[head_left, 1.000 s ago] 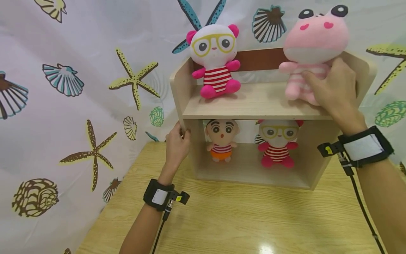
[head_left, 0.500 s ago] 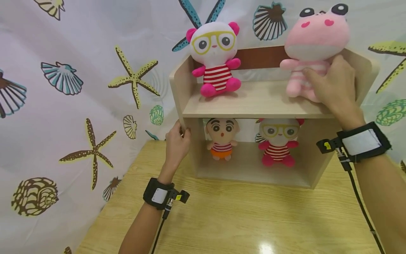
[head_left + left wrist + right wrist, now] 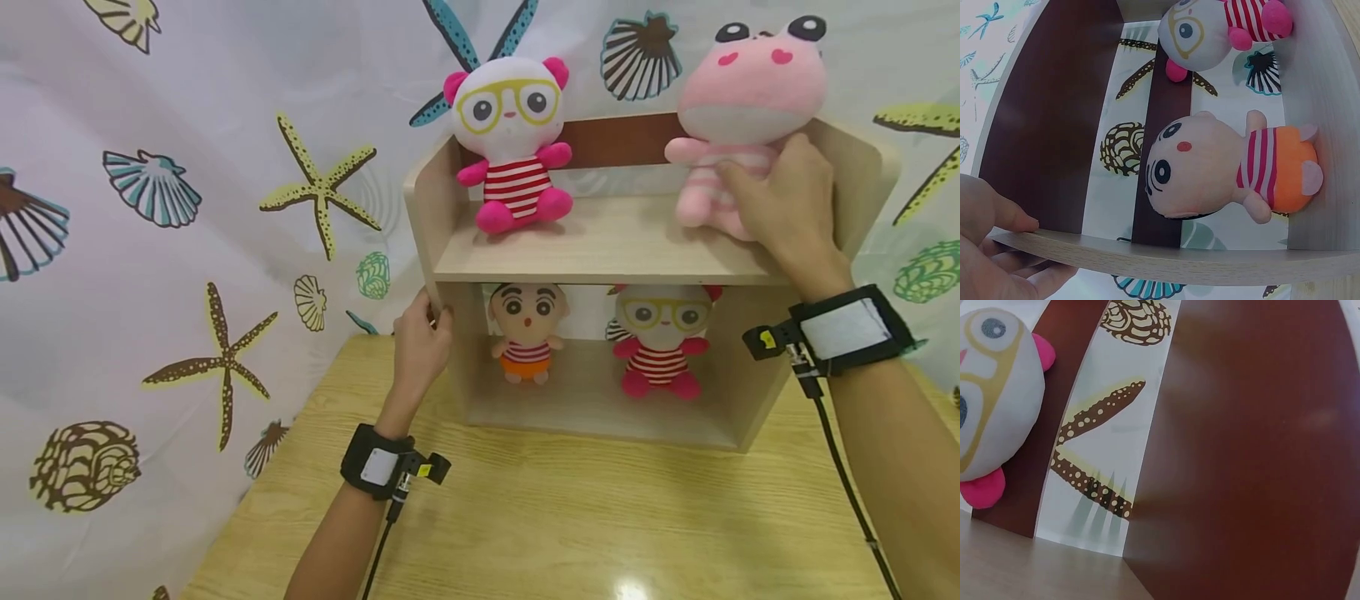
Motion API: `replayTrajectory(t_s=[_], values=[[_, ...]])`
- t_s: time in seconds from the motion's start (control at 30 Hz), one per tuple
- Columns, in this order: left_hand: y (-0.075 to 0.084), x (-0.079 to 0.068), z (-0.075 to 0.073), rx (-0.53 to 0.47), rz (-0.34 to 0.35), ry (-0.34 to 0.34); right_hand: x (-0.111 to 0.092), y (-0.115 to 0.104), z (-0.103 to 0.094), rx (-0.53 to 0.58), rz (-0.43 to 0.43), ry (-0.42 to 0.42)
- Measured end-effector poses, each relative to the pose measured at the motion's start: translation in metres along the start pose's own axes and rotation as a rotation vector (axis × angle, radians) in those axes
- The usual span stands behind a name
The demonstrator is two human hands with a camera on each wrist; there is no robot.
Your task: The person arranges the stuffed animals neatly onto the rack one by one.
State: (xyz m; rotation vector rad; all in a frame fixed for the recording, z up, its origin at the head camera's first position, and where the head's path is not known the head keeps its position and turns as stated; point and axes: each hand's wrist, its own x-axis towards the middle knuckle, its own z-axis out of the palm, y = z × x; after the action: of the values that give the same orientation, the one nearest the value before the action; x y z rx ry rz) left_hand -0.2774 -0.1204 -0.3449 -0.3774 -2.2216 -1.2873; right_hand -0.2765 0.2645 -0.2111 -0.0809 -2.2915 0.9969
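On the upper board of a small wooden shelf (image 3: 600,275), my right hand (image 3: 791,212) grips a pink plush toy (image 3: 750,92) round its striped body, thumb in front. Its bulging black eyes and heart cheeks face outward, close to the right side panel. The right wrist view shows neither this hand nor the pink toy. My left hand (image 3: 422,342) holds the left side panel (image 3: 1166,259), thumb on the inner face and fingers outside. A panda plush (image 3: 517,158) with yellow glasses sits at the upper left.
Inside the lower compartment sit a boy doll (image 3: 527,333) in orange shorts and a second panda plush (image 3: 660,346). The shelf stands on a wooden table (image 3: 555,517). Behind it hangs a cloth (image 3: 202,75) printed with shells and starfish. Cables run from both wristbands.
The right wrist has shifted slightly left and up, its hand still on the pink plush toy. The left hand keeps its place on the side panel. The toys look unmoved.
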Motion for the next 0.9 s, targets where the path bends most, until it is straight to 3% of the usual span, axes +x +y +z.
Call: replayTrajectory(t_s=[0.43, 0.9], values=[[0.001, 0.0, 0.0, 0.001, -0.007, 0.003, 0.01, 0.004, 0.004, -0.097, 0.051, -0.031], [0.0, 0.0, 0.0, 0.007, 0.008, 0.011, 0.008, -0.001, 0.001, -0.082, 0.012, -0.026]])
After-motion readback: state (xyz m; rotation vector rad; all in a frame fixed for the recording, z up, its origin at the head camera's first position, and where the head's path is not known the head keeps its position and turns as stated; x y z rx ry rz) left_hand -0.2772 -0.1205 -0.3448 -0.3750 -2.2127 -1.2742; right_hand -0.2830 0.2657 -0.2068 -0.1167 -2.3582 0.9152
